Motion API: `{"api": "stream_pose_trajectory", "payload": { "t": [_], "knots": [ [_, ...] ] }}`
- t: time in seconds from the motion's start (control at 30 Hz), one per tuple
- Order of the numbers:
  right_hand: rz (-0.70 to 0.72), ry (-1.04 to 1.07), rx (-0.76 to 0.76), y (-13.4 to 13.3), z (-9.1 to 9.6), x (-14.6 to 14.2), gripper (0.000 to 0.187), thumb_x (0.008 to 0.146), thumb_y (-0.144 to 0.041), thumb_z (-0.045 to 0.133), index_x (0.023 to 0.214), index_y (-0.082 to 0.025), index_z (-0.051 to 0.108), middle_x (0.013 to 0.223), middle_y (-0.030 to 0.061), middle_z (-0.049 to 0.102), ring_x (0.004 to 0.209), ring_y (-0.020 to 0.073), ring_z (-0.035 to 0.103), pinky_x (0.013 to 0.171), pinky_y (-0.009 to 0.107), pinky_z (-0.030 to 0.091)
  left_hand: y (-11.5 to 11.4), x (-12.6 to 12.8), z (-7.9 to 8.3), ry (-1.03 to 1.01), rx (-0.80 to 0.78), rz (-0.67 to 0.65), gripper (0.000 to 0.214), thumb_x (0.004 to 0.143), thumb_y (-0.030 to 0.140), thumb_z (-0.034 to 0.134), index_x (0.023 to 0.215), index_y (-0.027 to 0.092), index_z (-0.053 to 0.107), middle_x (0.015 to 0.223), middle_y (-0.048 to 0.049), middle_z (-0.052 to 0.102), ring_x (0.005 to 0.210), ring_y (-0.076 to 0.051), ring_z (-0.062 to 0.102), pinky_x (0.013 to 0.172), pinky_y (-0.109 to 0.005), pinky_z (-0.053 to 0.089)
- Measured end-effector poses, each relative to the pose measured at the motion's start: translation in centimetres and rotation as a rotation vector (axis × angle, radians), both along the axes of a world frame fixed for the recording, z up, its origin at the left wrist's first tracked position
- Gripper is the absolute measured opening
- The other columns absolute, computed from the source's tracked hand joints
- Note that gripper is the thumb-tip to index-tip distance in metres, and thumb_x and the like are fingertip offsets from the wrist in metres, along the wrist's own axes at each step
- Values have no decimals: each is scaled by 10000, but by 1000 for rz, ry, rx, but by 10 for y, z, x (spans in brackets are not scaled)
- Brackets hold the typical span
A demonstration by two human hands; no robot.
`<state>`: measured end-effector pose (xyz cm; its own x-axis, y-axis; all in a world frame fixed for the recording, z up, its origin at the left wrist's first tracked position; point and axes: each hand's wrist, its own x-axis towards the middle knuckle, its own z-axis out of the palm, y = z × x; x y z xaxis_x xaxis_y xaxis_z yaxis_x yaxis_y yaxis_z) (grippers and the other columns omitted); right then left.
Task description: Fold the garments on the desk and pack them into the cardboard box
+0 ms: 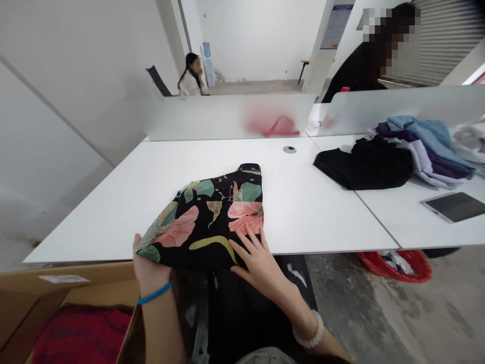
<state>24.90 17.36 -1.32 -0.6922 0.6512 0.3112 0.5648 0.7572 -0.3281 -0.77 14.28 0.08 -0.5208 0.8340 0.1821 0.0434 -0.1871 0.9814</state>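
Observation:
A folded black shirt (212, 212) printed with pink flowers and green leaves lies on the white table, its collar end pointing away from me. Its near edge hangs a little over the table's front edge. My left hand (151, 268), with a blue band at the wrist, grips the shirt's near left corner from below; the thumb shows and the fingers are hidden under the cloth. My right hand (257, 258), wearing a white beaded bracelet, rests flat on the near right part of the shirt with its fingers spread.
A cardboard box (22, 283) holding red plaid cloth (83, 333) stands at lower left. On the right are a black garment (367, 164), piled clothes (435, 136) and a tablet (454, 206). A red-lined bin (417, 273) sits below. Two people are beyond the frosted divider (200, 119).

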Motion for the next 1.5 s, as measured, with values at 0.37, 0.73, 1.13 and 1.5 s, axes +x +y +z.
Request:
{"api": "stream_pose_trajectory", "payload": {
  "t": [0.37, 0.73, 1.13, 1.5],
  "knots": [
    [-22, -21, 31, -2, -17, -1, 469, 888, -80, 423, 1331, -201, 517, 1395, 79, 503, 1356, 352, 324, 1077, 656, 252, -6, 0, -23, -60, -248, 465, 768, 686, 252, 682, 1394, 146, 402, 1301, -125, 558, 1220, -244, 521, 1080, -387, 377],
    [-159, 652, -221, -24, 7, 22, 293, 940, -183, 386, 1116, -184, 620, 994, 93, 660, 935, 180, 611, 826, 324, 510, -4, 20, 31, 816, -309, 354, 692, 894, 476, 432, 1488, 197, 213, 1419, -130, 468, 1306, -292, 427, 1074, -464, 355],
    [-254, 1025, -1188, -23, -41, 13, 782, 857, -464, 532, 1505, -223, 164, 898, 20, 649, 792, 166, 616, 724, 295, 525, 24, -4, -39, 1077, -432, 161, 595, 932, 426, 264, 1364, 58, 443, 1412, -186, 460, 1389, -299, 299, 1127, -469, 277],
    [-742, 1228, -1143, -28, -33, 101, 573, 722, -454, 695, 1222, -221, 539, 879, 11, 668, 758, 163, 621, 679, 260, 489, -90, 59, -17, 45, -232, 162, 465, 842, 436, 560, 1250, 215, 545, 1339, -96, 555, 1237, -253, 517, 1089, -428, 375]
  ]
}}
